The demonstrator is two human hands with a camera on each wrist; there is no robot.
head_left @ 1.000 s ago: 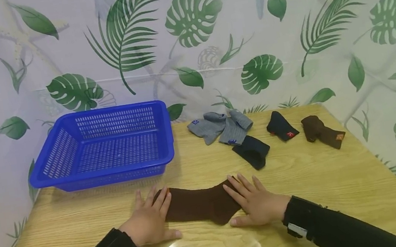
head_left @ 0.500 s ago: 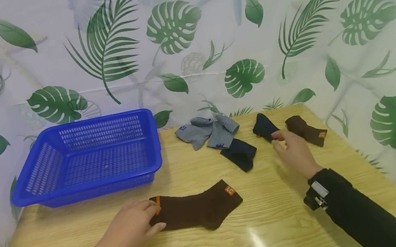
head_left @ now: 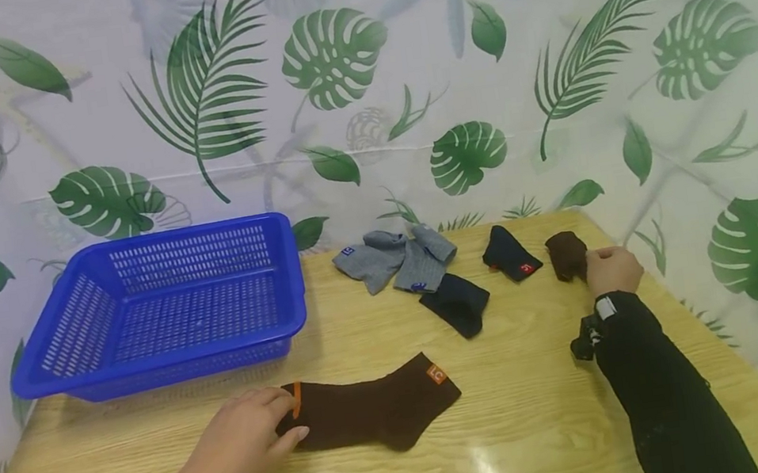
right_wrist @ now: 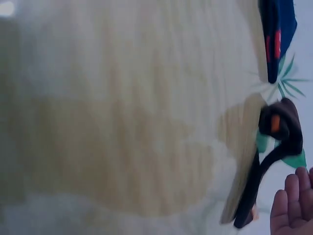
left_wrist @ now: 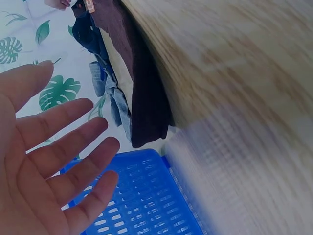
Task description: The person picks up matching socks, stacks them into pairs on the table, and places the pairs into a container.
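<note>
A brown ankle sock [head_left: 355,411] with orange marks lies flat at the front of the table. My left hand [head_left: 230,448] hovers by its left end; in the left wrist view its fingers [left_wrist: 73,159] are spread and hold nothing. At the far right, my right hand [head_left: 612,271] is at a second, crumpled brown sock [head_left: 566,254] and covers its right part. From the right wrist, that bunched sock [right_wrist: 288,127] stands beside my extended fingers [right_wrist: 292,196], with no grip showing.
A blue perforated basket [head_left: 173,367] stands at the back left. Grey socks [head_left: 382,260] lie in a heap at the back middle, with a dark sock [head_left: 456,306] against them. Another dark sock [head_left: 512,255] with a red mark lies to their right. A leaf-print cloth hangs behind.
Both hands have come off the flat brown sock they were pressing. My right hand has gone right, past the dark sock, to the crumpled brown one. The left stays by the flat sock.
</note>
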